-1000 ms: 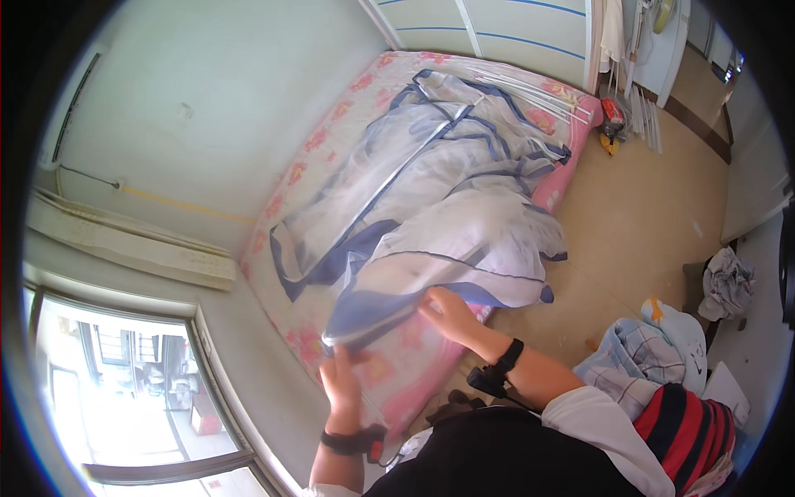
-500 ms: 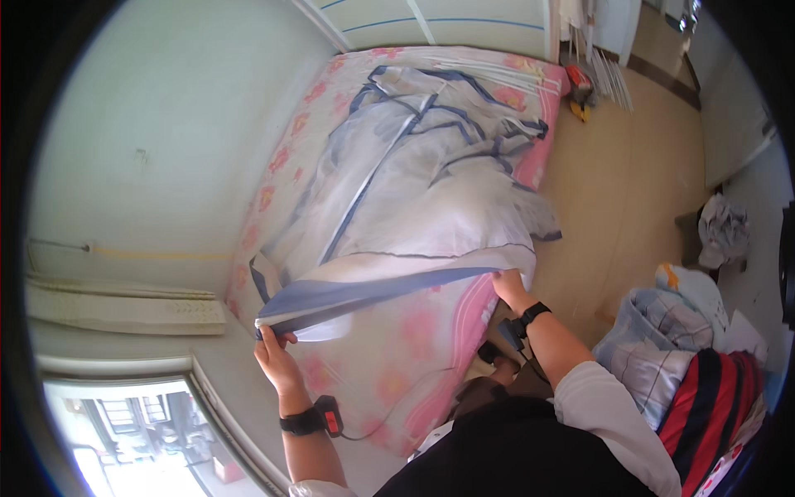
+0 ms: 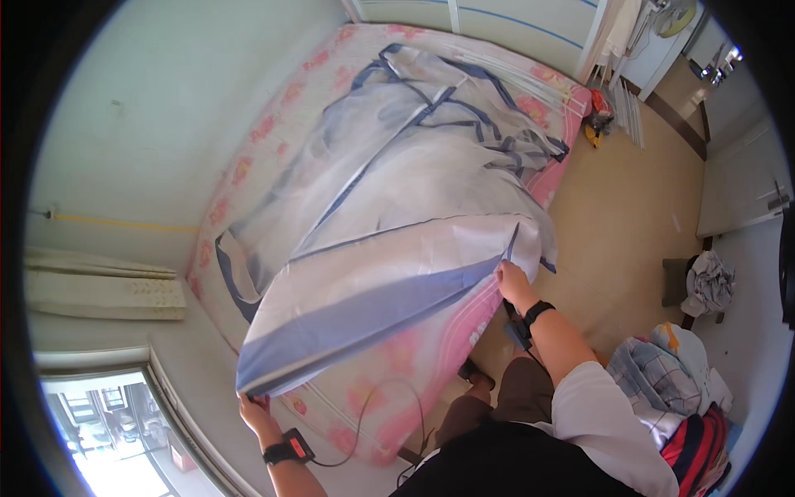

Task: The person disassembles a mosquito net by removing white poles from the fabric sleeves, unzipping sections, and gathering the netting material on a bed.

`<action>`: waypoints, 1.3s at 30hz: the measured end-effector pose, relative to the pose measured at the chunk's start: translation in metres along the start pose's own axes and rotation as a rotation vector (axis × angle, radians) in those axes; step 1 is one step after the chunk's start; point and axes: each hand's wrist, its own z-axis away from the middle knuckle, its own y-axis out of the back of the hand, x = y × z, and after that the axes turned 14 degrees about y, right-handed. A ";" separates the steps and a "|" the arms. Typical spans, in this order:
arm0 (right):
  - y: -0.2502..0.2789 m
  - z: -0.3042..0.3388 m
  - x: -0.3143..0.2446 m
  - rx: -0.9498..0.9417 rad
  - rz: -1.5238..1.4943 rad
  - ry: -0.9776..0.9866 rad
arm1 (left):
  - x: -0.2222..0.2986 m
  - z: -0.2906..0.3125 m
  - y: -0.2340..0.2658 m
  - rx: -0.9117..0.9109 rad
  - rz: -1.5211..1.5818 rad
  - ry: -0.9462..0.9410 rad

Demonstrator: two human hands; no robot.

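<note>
Sprawling across a pink-flowered white bed [image 3: 402,352], a sheer white net with blue fabric borders [image 3: 414,186] runs lengthwise from near left to far right, its front edge slanting between left hand [image 3: 262,417] and right hand [image 3: 516,283], fingers clamped on it.

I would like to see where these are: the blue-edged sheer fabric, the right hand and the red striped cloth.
Blue-edged sheer fabric [image 3: 402,189], head view: the mesh near its middle.
Right hand [image 3: 516,283], head view: the back of the hand.
Red striped cloth [image 3: 697,447], head view: its striped surface.
</note>
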 end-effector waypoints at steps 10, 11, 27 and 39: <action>-0.029 -0.118 0.151 -0.318 -0.065 0.066 | -0.004 -0.100 -0.027 0.275 -0.224 0.153; -0.036 -0.127 0.159 -0.462 -0.099 -0.014 | -0.002 -0.119 -0.038 0.341 -0.330 0.122; -0.064 -0.097 0.275 0.724 -1.357 -1.473 | -0.429 0.114 -0.433 -0.685 -0.612 1.070; 0.034 -0.293 0.131 0.186 -0.723 0.423 | -0.460 0.079 -0.479 -0.890 -0.163 1.054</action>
